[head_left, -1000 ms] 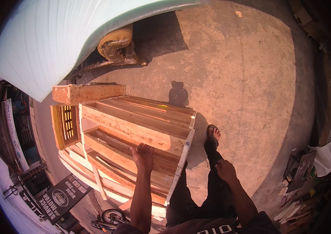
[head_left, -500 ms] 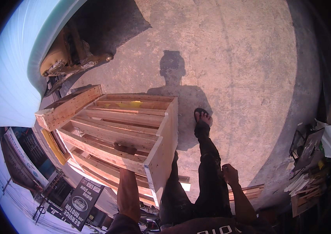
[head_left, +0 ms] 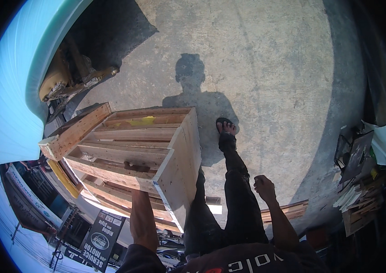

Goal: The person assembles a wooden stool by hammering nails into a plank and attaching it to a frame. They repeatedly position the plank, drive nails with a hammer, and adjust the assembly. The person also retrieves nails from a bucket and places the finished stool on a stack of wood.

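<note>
A large slatted wooden frame (head_left: 177, 168), with a pale board along its right side, is carried at my left. My left arm reaches under one of its slats (head_left: 106, 172), and the fingers of my left hand (head_left: 137, 167) curl over that slat, dark in shadow. The slat covers part of the palm. At the frame's far left end is a thick wooden box-like piece (head_left: 76, 125); I cannot tell whether it is joined on. My right hand (head_left: 264, 187) hangs beside my right leg, fingers loosely curled with nothing in them.
Sunlit concrete (head_left: 275, 91) stretches ahead, with my shadow on it. At the far left stand a pale blue curved cover (head_left: 8, 91) and a worn tan object (head_left: 54, 77). Scrap wood (head_left: 361, 204) is piled at right. Wooden slats (head_left: 288, 211) lie behind my right arm.
The frame, still in my left hand, sits slightly further left in view. My right hand has swung a little forward, and the ground and surroundings have shifted as I move.
</note>
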A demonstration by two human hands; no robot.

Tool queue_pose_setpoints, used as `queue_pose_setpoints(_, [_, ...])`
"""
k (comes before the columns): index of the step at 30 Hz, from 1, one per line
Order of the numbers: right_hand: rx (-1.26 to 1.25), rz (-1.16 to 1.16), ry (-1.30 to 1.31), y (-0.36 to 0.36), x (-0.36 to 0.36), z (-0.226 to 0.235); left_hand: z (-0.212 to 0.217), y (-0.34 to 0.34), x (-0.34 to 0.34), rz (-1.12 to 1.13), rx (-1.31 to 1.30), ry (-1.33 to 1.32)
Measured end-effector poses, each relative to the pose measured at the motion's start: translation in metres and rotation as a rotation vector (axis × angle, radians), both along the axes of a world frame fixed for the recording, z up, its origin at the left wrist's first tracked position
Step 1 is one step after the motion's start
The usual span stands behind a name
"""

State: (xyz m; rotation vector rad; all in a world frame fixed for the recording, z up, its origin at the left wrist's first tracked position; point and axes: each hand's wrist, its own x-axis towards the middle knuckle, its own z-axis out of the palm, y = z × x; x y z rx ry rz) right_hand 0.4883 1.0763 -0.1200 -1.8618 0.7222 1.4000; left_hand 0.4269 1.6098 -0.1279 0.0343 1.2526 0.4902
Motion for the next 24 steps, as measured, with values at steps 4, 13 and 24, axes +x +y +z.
queue_pose_setpoints(4, [0.017,-0.03,0.026,-0.006,-0.006,0.002,0.003,-0.001,0.002,0.001,0.006,-0.009])
queue_pose_setpoints(13, [0.0,0.039,-0.029,-0.006,-0.013,-0.003,0.01,-0.005,0.012,-0.05,-0.007,0.002])
queue_pose_setpoints(24, [-0.028,-0.411,-0.077,0.001,-0.041,0.061,0.081,-0.046,-0.098,-0.548,0.221,0.471])
